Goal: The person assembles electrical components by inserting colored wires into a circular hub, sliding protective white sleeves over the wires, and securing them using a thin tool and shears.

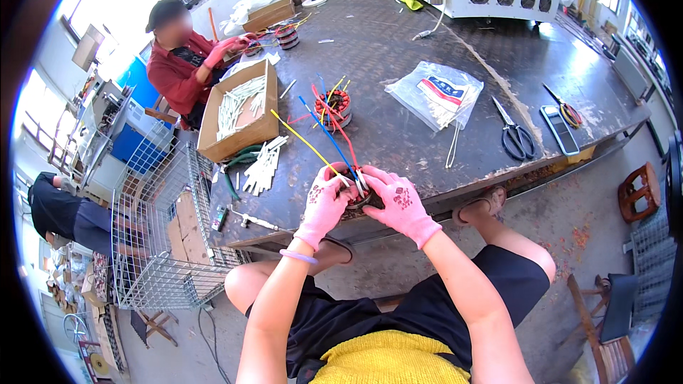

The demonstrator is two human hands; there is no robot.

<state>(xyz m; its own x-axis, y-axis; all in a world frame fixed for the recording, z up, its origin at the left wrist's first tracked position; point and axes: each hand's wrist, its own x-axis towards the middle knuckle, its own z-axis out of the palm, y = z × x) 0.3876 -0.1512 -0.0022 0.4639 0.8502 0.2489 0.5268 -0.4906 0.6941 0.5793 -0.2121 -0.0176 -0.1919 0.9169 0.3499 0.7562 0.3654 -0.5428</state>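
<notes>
Coil unit (360, 203), one, round and dark-rimmed, at the near edge of the counter (427, 160); whether it rests on the edge, I cannot tell. Left hand (321, 206), pink-gloved: fingers closed on the unit's left side. Right hand (400, 204), gloved likewise: fingers clamped on its right side. Rising from the unit and leaning away leftward: yellow lead (306, 144), blue lead (329, 134), red lead (352, 146). Second coil unit (343, 102), red-wound, standing beyond the leads. Cardboard box (240, 141), to the left, holding white strips (238, 105); loose strips (265, 168) heaped near it, beside a green-handled tool (245, 156). To the right: clear plastic bag (409, 91), printed; black-handled scissors (518, 144); blue-framed device (560, 130); orange-handled cutters (570, 114). At the counter's far left side: co-worker (169, 75) in red, handling small wired parts. Below, left: wire cart (158, 270).
</notes>
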